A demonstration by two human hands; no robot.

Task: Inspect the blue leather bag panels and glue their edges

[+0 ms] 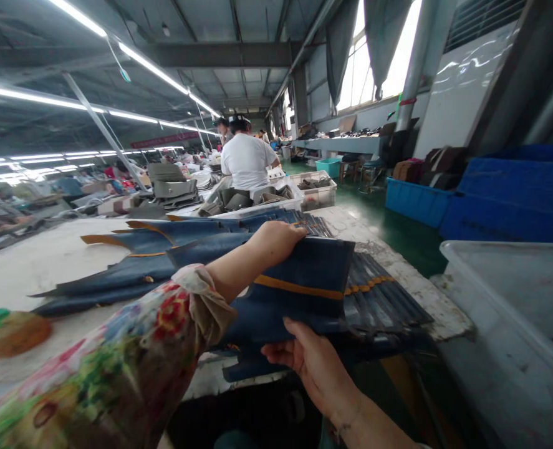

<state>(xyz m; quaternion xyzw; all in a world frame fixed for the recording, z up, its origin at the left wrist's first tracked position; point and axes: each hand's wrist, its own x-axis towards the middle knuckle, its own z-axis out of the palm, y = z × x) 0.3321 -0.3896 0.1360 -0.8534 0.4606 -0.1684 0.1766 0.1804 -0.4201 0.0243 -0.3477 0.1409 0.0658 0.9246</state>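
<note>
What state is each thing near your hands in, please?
Navy leather piece: lifted, held in both hands.
Left hand: shut on its top edge.
Right hand: shut on its lower edge.
Stack of leather pieces: fanned out, lying on the table.
Clear bin: open-topped.

No legible text or numbers; red banner (164, 140) at far back, lettering too small to read

Head-worn view, forward and slightly down along the worktable (47, 262), close over left hand (276, 240) and right hand (313, 362).
</note>
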